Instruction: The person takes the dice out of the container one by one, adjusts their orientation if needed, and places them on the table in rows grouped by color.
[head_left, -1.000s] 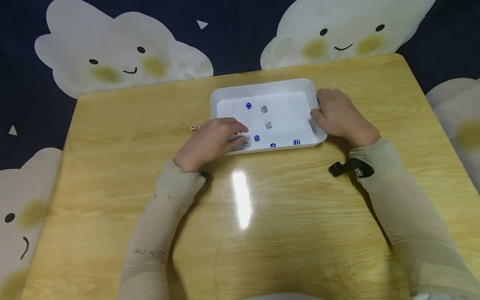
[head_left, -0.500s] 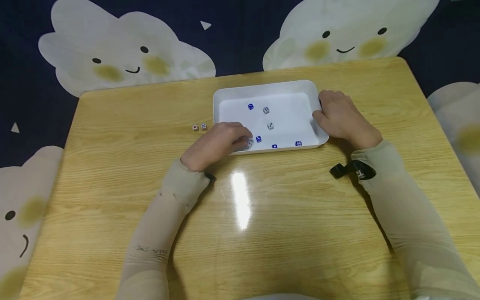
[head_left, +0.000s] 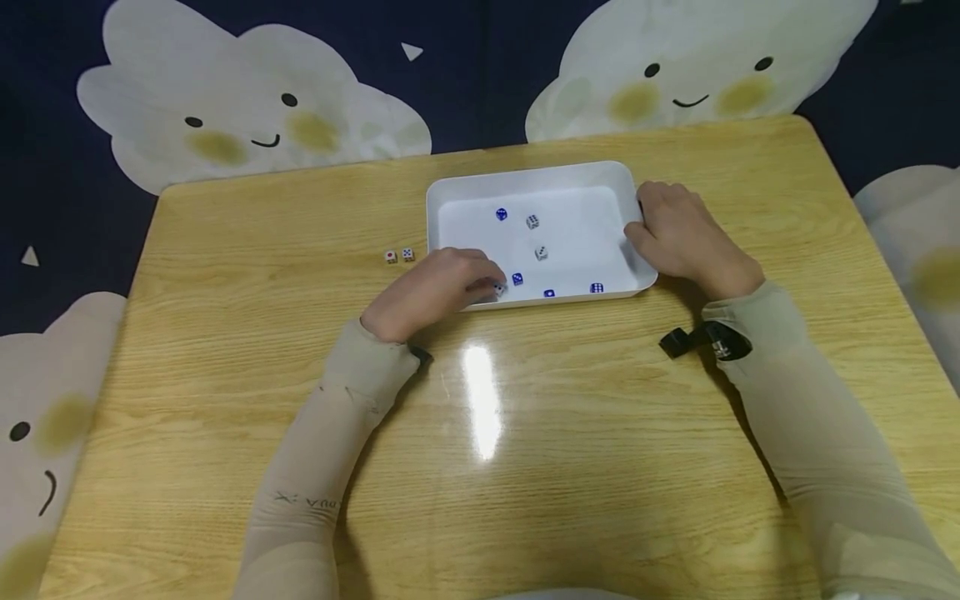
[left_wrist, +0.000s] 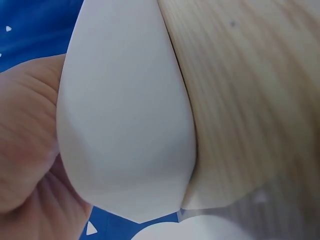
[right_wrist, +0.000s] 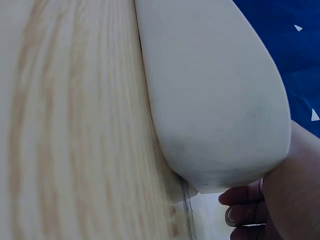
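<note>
A white rectangular tray [head_left: 577, 192] lies on the wooden table, with blue and white dice spread inside. My left hand [head_left: 438, 283] reaches over its near left corner. Thumb and fingertips come together on a white die [head_left: 499, 289] by the near wall, partly hidden by the fingers. Just right of them sits a blue die [head_left: 517, 279]. My right hand [head_left: 678, 229] grips the tray's right end, thumb over the rim and fingers outside. Both wrist views are mostly filled by the tray's outer wall [left_wrist: 125, 110], with part of each hand beside it.
Two white dice [head_left: 532, 222] [head_left: 542, 252] and several blue dice, one at the back [head_left: 501, 214] and one near the front wall [head_left: 596, 287], lie in the tray. Left of it on the table [head_left: 262, 333] are a red-dotted die [head_left: 391, 257] and a blue-dotted die [head_left: 408, 254].
My left hand has shifted slightly right, and its thumb and fingers have drawn together on the white die. The two dice left of the tray show fully now. My right hand keeps its grip.
</note>
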